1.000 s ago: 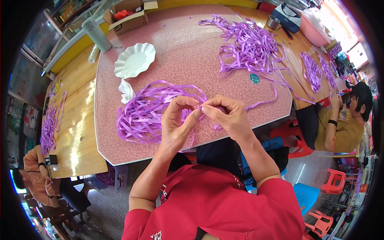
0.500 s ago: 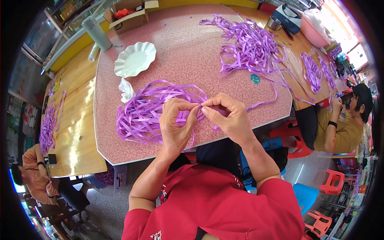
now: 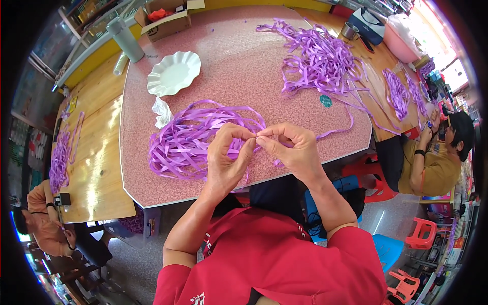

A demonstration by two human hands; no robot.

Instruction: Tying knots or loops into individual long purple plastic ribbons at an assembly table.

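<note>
Over the near edge of the pink speckled table (image 3: 229, 66), my left hand (image 3: 229, 155) and my right hand (image 3: 293, 150) meet fingertip to fingertip. Each pinches thumb against forefinger on a purple ribbon, whose gripped part is almost hidden by the fingers. Beneath and left of my left hand spreads a looped bundle of purple ribbon (image 3: 178, 147), with darker knots or bits along it. A single ribbon strand (image 3: 333, 133) runs from beside my right hand towards a larger tangled heap of purple ribbon (image 3: 323, 61) at the far right.
A white scalloped plate (image 3: 174, 73), a crumpled tissue (image 3: 162, 113), a grey-green bottle (image 3: 125, 39) and a cardboard box (image 3: 166, 23) stand on the far left. A metal mug (image 3: 349, 31) is at the far right. Two people work with purple ribbon at both sides.
My hands have shifted very slightly to the right, still pinched together. The view has moved a little. The person at the right has raised their hands slightly.
</note>
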